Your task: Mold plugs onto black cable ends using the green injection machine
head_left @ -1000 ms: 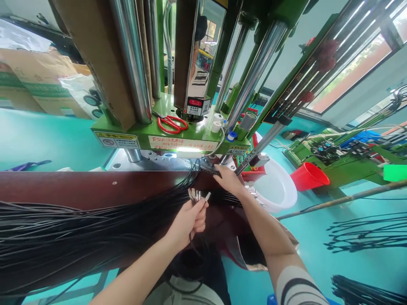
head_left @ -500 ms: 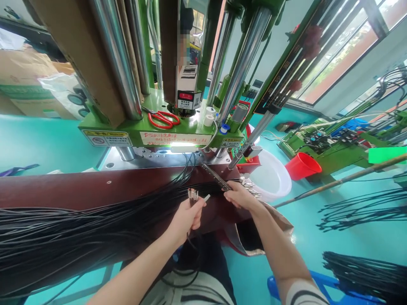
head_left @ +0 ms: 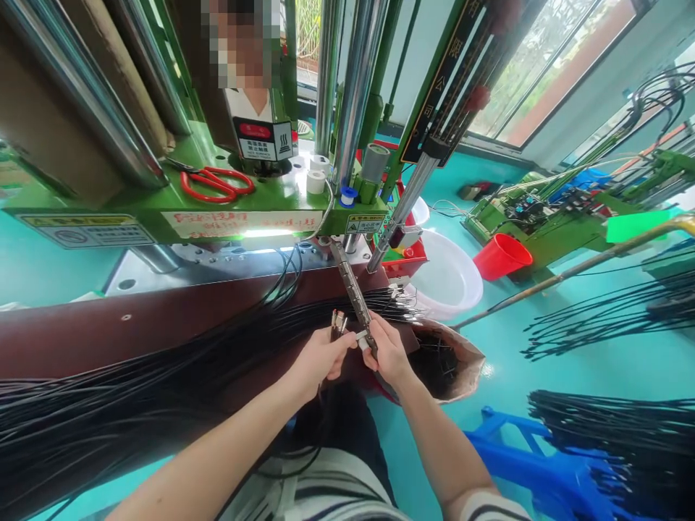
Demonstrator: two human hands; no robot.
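Over the near edge of a long reddish-brown tabletop (head_left: 126,304), the person's two bare hands are working close together. The left hand (head_left: 320,356) is closing its fingers around a small bunch of silvery metal connectors (head_left: 339,323), whose tips are pointing upward, with dark cable hanging below the fist. One pale, flat connector end (head_left: 362,338) is jutting sideways from the left thumb and fingertips toward the other hand; whether it is seated in anything, I cannot tell. The right hand (head_left: 389,352) is gripping the near end of a narrow, notched, dark grey metal bar (head_left: 352,286). That bar is slanting away from the hand, its far end reaching the silver metal bed plate (head_left: 163,278) under a large green press (head_left: 260,199).

Thick bundles of thin black cables (head_left: 179,369) are lying along the tabletop to the left, their strands running behind the hands to silvery ends at the right. A few looped strands are rising to the bed plate. Red-handled scissors (head_left: 217,184) are resting on the press's green ledge, left of two small white rolls (head_left: 316,181). Just right of the right hand, an open brown paper sack (head_left: 471,369) is standing, with dark contents inside. Beyond it, a round white plastic basin (head_left: 461,289) is sitting near a red bucket (head_left: 502,257).
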